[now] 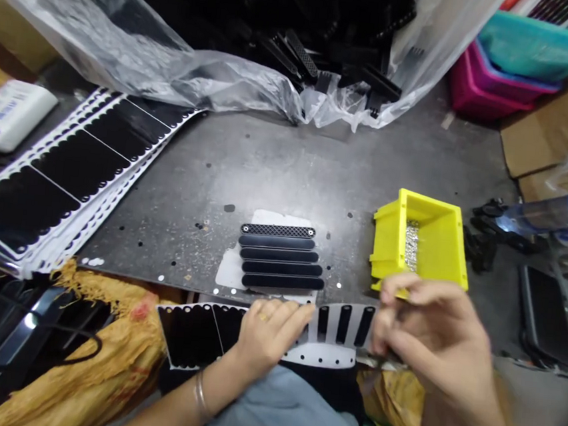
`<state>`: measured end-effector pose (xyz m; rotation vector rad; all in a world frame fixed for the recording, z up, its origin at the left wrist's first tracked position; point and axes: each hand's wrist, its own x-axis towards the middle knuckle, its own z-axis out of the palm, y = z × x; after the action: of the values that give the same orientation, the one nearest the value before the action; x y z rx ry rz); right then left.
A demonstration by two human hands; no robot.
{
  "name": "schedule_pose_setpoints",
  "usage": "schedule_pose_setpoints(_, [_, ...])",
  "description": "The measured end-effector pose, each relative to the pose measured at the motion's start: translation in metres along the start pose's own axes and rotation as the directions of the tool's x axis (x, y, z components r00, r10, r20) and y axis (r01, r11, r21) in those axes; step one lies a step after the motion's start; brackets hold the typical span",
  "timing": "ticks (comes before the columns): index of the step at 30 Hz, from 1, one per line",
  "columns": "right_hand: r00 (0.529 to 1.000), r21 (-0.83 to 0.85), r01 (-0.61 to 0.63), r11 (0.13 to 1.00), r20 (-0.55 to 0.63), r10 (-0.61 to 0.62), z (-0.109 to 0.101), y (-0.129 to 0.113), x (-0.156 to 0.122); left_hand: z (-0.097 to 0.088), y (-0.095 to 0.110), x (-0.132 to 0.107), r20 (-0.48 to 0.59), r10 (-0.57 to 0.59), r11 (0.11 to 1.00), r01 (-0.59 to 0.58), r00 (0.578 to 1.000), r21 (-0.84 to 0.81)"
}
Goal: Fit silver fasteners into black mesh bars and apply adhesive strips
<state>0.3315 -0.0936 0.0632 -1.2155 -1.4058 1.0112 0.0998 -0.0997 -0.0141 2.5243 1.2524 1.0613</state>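
My left hand (272, 336) lies flat on a white sheet with black adhesive pieces (341, 324), holding it against the near table edge. A ring and a bangle show on that hand and wrist. My right hand (428, 334) closes on the sheet's right end, though blur and fingers hide the exact grip. Beyond the sheet, a black mesh grille strip (278, 230) and several black rounded bars (281, 266) lie in a row on a white paper piece (231, 268). Neither hand touches them.
A yellow plastic bin (419, 243) of small silver parts stands by my right hand on the dark metal table (190, 190). Stacked sheets (67, 165) lie left. Black parts in clear plastic (328, 63) sit behind. Pink and teal bins, cardboard boxes and a yellow sack surround the table.
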Motion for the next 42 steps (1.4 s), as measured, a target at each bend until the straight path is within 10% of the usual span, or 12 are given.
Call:
schedule_pose_setpoints(4, [0.966,-0.469,0.247,0.848,0.187,-0.178,0.062,0.019,0.068,-0.031,-0.036,0.027,-0.038,-0.261,0.965,0.259,0.965,-0.049])
schedule_pose_setpoints(10, [0.856,-0.582,0.514,0.631,0.402,-0.327,0.111,0.045,0.109,-0.053,-0.118,0.057,0.178,-0.597,0.775,0.620,0.783,-0.127])
schedule_pose_setpoints(21, [0.858,-0.513,0.464,0.722,0.461,-0.225,0.112,0.046,0.116,-0.039,-0.125,0.061,0.239,-0.614,0.708,0.659,0.752,-0.255])
schedule_pose_setpoints(28, [0.952,-0.515,0.212,0.831,0.302,-0.056,0.058,0.038,0.110,-0.038,-0.130,0.062,0.249,-0.601,0.719,0.650,0.759,-0.247])
schedule_pose_setpoints(37, [0.961,-0.471,0.253,0.845,0.225,-0.163,0.047,0.061,0.105,-0.041,-0.136,0.064,0.269,-0.593,0.740,0.646,0.759,-0.190])
schedule_pose_setpoints(42, [0.992,-0.554,0.030,0.832,-0.087,-0.094,0.033,0.044,0.075,-0.047,-0.119,0.072,0.244,-0.425,0.885,0.457,0.872,-0.088])
